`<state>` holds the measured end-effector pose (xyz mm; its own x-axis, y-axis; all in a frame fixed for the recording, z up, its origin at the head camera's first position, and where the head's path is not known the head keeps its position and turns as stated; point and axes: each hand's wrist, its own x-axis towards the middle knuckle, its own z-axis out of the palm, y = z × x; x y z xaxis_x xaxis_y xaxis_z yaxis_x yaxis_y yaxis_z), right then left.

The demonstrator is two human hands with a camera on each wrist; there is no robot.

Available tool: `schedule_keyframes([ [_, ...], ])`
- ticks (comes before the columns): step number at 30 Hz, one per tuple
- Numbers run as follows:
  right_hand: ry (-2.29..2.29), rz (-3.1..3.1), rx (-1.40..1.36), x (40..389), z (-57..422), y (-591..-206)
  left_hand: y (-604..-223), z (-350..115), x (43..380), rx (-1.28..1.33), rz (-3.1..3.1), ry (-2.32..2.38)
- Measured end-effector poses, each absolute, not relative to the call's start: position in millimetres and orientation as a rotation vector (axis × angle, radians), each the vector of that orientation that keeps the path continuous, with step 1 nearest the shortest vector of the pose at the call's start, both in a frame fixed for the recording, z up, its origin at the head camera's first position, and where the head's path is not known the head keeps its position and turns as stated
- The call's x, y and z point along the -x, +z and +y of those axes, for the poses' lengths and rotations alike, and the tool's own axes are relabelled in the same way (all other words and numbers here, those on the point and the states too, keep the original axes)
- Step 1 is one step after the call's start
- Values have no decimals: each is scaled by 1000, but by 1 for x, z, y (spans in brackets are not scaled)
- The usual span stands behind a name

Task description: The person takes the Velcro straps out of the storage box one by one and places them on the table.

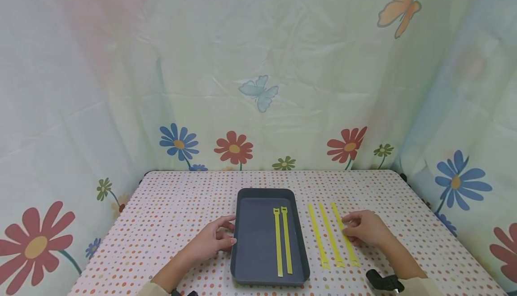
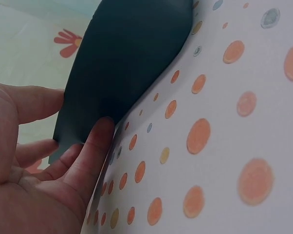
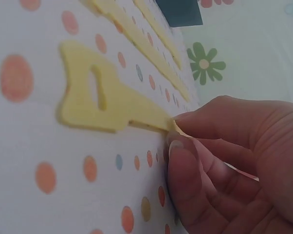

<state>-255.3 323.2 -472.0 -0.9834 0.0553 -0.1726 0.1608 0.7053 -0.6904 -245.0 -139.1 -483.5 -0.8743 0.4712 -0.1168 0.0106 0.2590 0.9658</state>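
The right hand (image 1: 365, 227) pinches a yellow strap (image 1: 350, 247) between thumb and fingertips, partway along its length; the strap lies on the table at the hand's left edge, with its slotted end nearer the person than the fingers are. Just left of that strap, and apart from the hand, lie a middle strap (image 1: 331, 237) and then a third strap (image 1: 318, 237), roughly parallel, slotted ends also toward the person. Further left of the right hand stands a dark grey tray (image 1: 254, 242), with two more yellow straps (image 1: 278, 242) inside, side by side in its right half, slotted ends away from the person. On the tray's far side from the right hand, the left hand (image 1: 209, 242) has its fingers loosely spread, tips touching the tray's outer wall. Beneath both hands spreads a dotted tablecloth (image 1: 181, 206); beyond them hangs a flowered curtain (image 1: 307, 121).
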Motion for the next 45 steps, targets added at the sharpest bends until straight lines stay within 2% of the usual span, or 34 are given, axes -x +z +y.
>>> schedule_keyframes([
  [14, -1121, 2865, -101, 257, 317, -461, -482, -138, 244, -436, 2156, 1649],
  [35, -1341, 2864, 153, 264, 271, -453, -484, -138, 244, -421, 2155, 1651],
  [45, -1435, 2776, 405, 268, 253, -452, -484, -138, 245, -423, 2139, 1666],
])
